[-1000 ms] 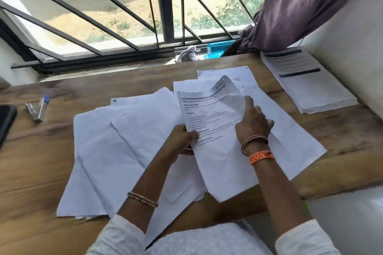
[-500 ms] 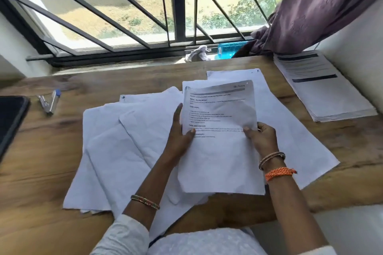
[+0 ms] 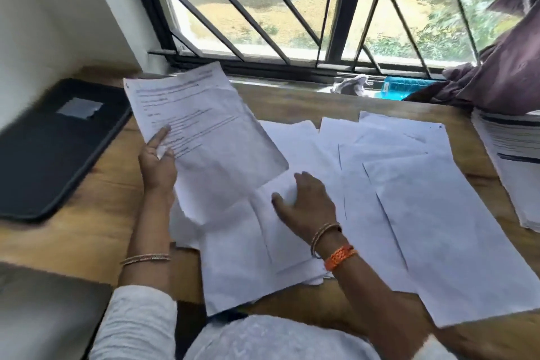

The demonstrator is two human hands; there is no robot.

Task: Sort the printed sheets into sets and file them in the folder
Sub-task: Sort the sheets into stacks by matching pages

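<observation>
My left hand (image 3: 157, 159) pinches a printed sheet (image 3: 204, 131) by its left edge and holds it lifted and tilted over the left part of the desk. My right hand (image 3: 304, 204) lies on the blank-side-up loose sheets (image 3: 409, 199) spread over the desk, its fingers bent onto the corner of one sheet. A black folder (image 3: 55, 143) lies closed at the left. A neat stack of printed sheets (image 3: 511, 161) sits at the far right edge.
The wooden desk (image 3: 96, 213) runs under a barred window (image 3: 292, 9). A blue object (image 3: 403, 88) and a crumpled grey cloth (image 3: 350, 85) lie on the sill. A purple curtain (image 3: 502, 73) hangs over the right corner. White wall at the left.
My left hand has carried the printed sheet up and to the left, toward the folder. My right hand has let go of it and dropped onto the loose sheets. The view has swung left.
</observation>
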